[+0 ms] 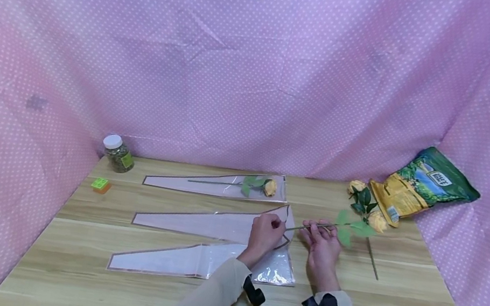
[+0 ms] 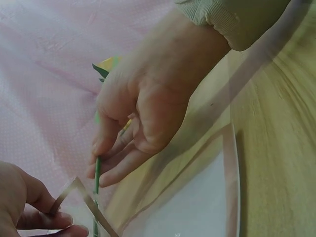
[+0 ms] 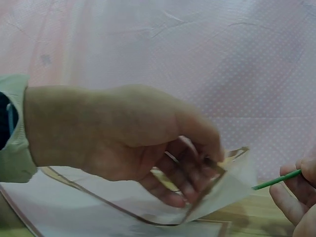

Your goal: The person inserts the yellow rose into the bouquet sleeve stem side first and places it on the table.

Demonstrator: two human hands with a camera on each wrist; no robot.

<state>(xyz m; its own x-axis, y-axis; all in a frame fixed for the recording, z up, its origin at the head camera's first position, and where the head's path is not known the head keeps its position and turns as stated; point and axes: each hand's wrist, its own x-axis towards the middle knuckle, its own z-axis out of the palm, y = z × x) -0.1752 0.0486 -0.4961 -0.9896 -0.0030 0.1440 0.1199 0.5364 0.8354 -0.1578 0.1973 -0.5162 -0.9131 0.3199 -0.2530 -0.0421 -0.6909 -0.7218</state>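
Note:
My left hand (image 1: 266, 236) pinches the brown-edged rim at the wide mouth of the middle clear flower sleeve (image 1: 198, 222) and lifts it open. In the right wrist view the raised rim (image 3: 205, 195) stands up from the table. My right hand (image 1: 323, 249) holds an artificial rose by its green stem (image 2: 97, 173) between thumb and fingers. The stem's end points left, at the sleeve's mouth; how far it reaches in, I cannot tell. The rose's light green leaves (image 1: 362, 228) and pale yellow bloom (image 1: 378, 221) extend to the right of the hand.
Behind lies a sleeve (image 1: 171, 182) with a rose (image 1: 270, 187) inside; nearer is another sleeve (image 1: 157, 261). Another rose (image 1: 357, 186) lies at right, beside a green-yellow bag (image 1: 427, 182). A white-lidded jar (image 1: 119, 155) and a small green-orange block (image 1: 100, 185) stand at left.

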